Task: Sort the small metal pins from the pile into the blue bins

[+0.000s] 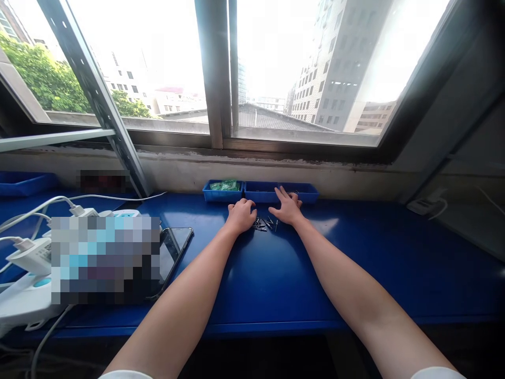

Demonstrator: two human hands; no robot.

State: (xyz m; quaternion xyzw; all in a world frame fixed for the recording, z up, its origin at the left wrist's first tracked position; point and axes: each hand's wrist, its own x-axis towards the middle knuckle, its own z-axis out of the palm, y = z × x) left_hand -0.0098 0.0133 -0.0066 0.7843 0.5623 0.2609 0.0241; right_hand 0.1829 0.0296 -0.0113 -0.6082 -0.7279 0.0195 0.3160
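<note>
A small loose pile of thin dark pin-like pieces [264,224] lies on the blue tabletop between my hands. My left hand [241,215] rests palm down at the pile's left edge, fingers bent and slightly apart, with nothing visible in them. On the other side, my right hand [289,208] is open with its fingers spread, the fingertips reaching the front of the blue bins. Behind the hands stand a left bin [223,196] with green pieces [224,185], a middle bin [258,196] and a right bin [311,196]. My right fingers partly cover the last two.
A phone [177,245] lies left of my left forearm, beside a white power strip [23,300] with plugged-in chargers [33,256] and cables. Part of that area is blurred out. A metal shelf post [126,147] rises at the back left. The window frame [307,150] runs behind the bins.
</note>
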